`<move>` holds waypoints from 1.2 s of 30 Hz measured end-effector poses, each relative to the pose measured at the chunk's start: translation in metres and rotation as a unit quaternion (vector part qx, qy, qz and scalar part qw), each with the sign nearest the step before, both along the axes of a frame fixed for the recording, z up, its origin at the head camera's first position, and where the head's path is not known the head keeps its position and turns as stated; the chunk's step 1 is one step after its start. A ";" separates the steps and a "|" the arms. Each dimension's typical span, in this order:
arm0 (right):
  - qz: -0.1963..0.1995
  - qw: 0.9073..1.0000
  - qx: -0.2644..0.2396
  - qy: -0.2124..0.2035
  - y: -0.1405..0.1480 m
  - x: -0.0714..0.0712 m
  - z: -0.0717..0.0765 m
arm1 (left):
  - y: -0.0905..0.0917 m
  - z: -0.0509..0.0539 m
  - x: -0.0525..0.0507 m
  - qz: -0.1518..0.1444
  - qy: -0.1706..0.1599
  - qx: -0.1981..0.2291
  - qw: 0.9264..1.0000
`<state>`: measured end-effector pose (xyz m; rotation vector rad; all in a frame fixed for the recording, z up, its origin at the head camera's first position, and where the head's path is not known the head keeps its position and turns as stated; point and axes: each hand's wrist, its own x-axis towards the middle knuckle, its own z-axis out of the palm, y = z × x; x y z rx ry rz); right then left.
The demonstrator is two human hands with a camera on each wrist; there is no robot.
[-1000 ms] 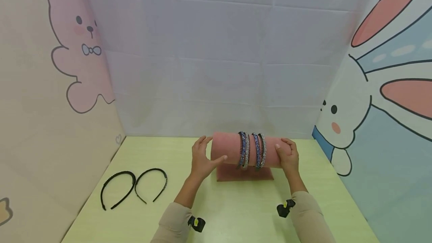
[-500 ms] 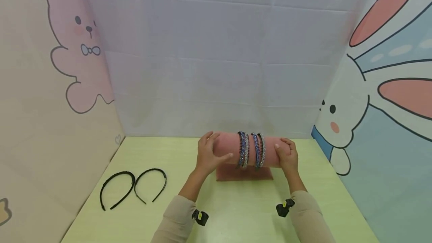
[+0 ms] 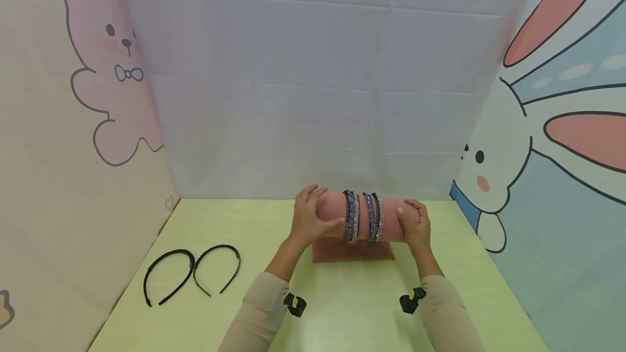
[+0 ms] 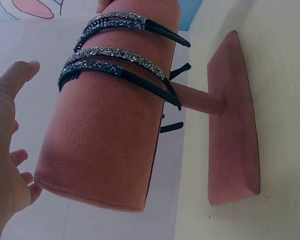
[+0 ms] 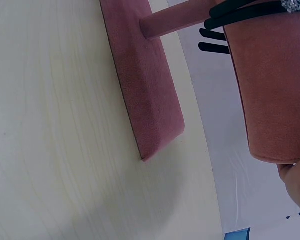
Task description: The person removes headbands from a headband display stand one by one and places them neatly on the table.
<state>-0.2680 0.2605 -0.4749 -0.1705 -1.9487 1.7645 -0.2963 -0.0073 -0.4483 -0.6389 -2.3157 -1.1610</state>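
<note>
The pink roll (image 3: 392,216) was located horizontally above the table (image 3: 342,308), carried by a short post (image 4: 202,100) on a flat base plate (image 3: 352,252). The right hand (image 3: 415,224) gripped the right end of the roll, thumb on the front face. The left hand (image 3: 311,219) was spread about the left end, thumb extended; fingertip contact could not be confirmed.

Handling: the roll was judged fairly light, with a stiff core under a soft, suede-like covering that offered good friction. The bare ends were judged the correct holding points, one hand at each, away from the glittering headbands (image 3: 356,219). These were judged thin and springy, with stone-set surfaces liable to damage if squeezed.

Count: one roll, one post, one base plate; four glittering headbands around the roll, two blue and two silver; two black headbands (image 3: 170,253) on the table; two hands
</note>
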 end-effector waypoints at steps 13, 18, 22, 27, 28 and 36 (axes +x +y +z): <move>-0.008 1.000 0.004 -0.012 0.015 -0.019 -0.027 | 0.009 0.006 -0.012 -0.042 0.045 -0.031 0.998; -0.013 1.000 0.008 -0.002 0.015 -0.019 -0.028 | 0.012 0.011 -0.016 -0.057 0.055 -0.061 0.995; -0.012 1.000 0.006 -0.002 0.014 -0.018 -0.027 | 0.016 0.014 -0.022 -0.057 0.054 -0.103 0.992; -0.003 1.000 -0.007 -0.005 0.013 -0.019 -0.026 | 0.020 0.019 -0.027 -0.069 0.042 -0.145 0.986; 0.000 1.000 -0.010 -0.007 0.013 -0.019 -0.025 | 0.020 0.020 -0.028 -0.072 0.039 -0.151 0.985; -0.002 1.000 -0.002 -0.015 0.007 -0.005 -0.007 | 0.024 0.023 -0.036 -0.091 0.001 -0.208 0.974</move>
